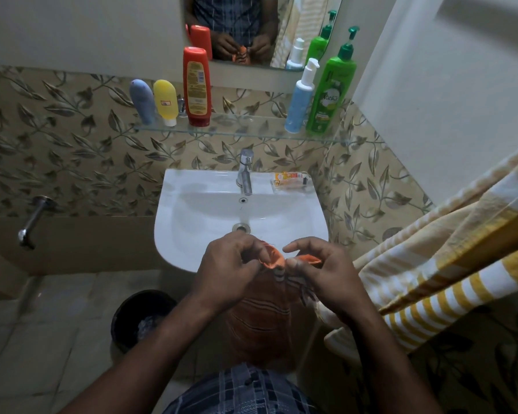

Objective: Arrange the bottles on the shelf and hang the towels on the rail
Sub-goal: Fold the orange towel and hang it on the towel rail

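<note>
An orange towel (263, 318) with dark stripes hangs in front of the sink. My left hand (228, 270) and my right hand (320, 273) both pinch its top edge, close together. On the glass shelf (237, 130) stand a grey-blue tube (142, 101), a yellow tube (165, 101), a red bottle (196, 86), a light blue pump bottle (299, 100) and a green pump bottle (332, 91). A yellow and white striped towel (437, 264) hangs at the right; whatever it hangs on is hidden under the cloth.
A white sink (198, 234) with a chrome tap (245, 171) is below the shelf; a small packet (290, 180) lies on its right rim. A black bin (141, 318) stands on the floor at left. A mirror (251, 28) hangs above the shelf.
</note>
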